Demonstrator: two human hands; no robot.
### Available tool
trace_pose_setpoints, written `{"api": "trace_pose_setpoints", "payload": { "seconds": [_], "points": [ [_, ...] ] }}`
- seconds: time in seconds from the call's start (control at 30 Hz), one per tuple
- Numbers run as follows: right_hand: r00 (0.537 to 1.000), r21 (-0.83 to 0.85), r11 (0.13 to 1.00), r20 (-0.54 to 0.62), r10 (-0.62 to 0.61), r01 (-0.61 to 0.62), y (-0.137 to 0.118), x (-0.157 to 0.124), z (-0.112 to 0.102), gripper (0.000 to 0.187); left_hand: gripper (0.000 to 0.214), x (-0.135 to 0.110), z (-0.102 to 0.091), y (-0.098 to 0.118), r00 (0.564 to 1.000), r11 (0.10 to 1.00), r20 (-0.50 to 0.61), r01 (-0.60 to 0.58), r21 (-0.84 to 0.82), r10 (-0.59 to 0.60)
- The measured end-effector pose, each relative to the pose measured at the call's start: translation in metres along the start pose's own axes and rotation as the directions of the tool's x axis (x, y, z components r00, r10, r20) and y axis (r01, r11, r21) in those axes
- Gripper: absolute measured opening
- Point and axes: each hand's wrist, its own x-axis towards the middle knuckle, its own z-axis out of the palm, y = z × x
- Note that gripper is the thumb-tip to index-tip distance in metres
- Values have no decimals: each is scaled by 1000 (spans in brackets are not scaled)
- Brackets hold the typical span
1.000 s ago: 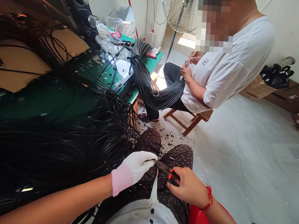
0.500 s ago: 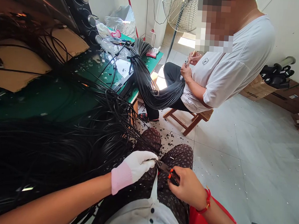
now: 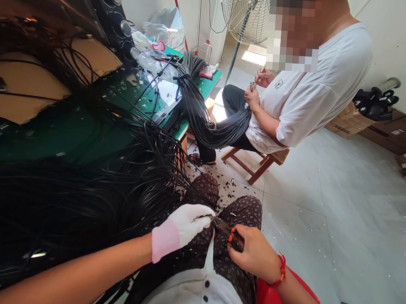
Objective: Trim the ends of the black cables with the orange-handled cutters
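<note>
Over my lap, my left hand (image 3: 187, 225), in a white glove with a pink cuff, is closed with thumb and fingers pinched on a thin black cable end. The fingertips hide most of that piece. My bare right hand (image 3: 257, 250), a red cord at its wrist, wraps round the black and orange handles of a pair of pliers (image 3: 224, 227). The jaws of the pliers meet the cable at my left fingertips; whether they bite into it is too small to tell. Beside my left arm spreads a large heap of black cables (image 3: 154, 153).
A green table (image 3: 99, 140) runs along the left, littered with scraps. Ahead, a co-worker (image 3: 318, 95) sits on a wooden stool (image 3: 257, 167), a cable bundle (image 3: 206, 110) across the lap. A standing fan (image 3: 245, 16) and cardboard boxes (image 3: 388, 132) are farther back. Scraps dot the floor.
Hardly anything differs. My hands and the pliers stay in the same place; the co-worker's fingers have shifted slightly.
</note>
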Motion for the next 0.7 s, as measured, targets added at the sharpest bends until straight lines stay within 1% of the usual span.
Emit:
{"api": "trace_pose_setpoints", "payload": {
  "seconds": [0.1, 0.27, 0.43, 0.5, 0.57, 0.6, 0.63, 0.67, 0.7],
  "points": [
    [1000, -4, 1000, 4, 5, -5, 0, 0, -1, 11, 23, 0, 1, 2, 1000, 1000, -8, 19, 2, -19],
    [997, 22, 999, 75, 30, -32, 3, 1, 0, 13, 24, 0, 1, 4, 1000, 1000, -10, 30, 9, -30],
    [997, 22, 999, 64, 32, -34, 5, 1, 2, 13, 26, 1, 2, 3, 999, 998, -17, 52, 47, -52],
    [995, 62, 997, 93, 38, -44, 7, 2, 1, 13, 26, 1, 2, 2, 999, 998, -14, 50, 47, -49],
    [987, 176, 983, 162, 17, -46, 12, 5, 1, 13, 25, 1, 2, 2, 999, 999, -5, 41, 30, -40],
    [977, 270, 962, 211, -13, -46, 15, 6, 2, 13, 25, 1, 2, 2, 999, 999, 0, 35, 16, -35],
    [961, 387, 920, 271, -51, -60, 18, 7, 4, 13, 24, 0, 1, 2, 1000, 1000, 5, 29, 0, -29],
    [937, 508, 856, 335, -96, -94, 21, 9, 7, 14, 24, 0, 1, 3, 1000, 1000, 9, 23, -18, -23],
    [908, 618, 772, 395, -138, -151, 25, 10, 11, 16, 24, 0, 0, 3, 1000, 999, 13, 16, -37, -16]
  ]
}}
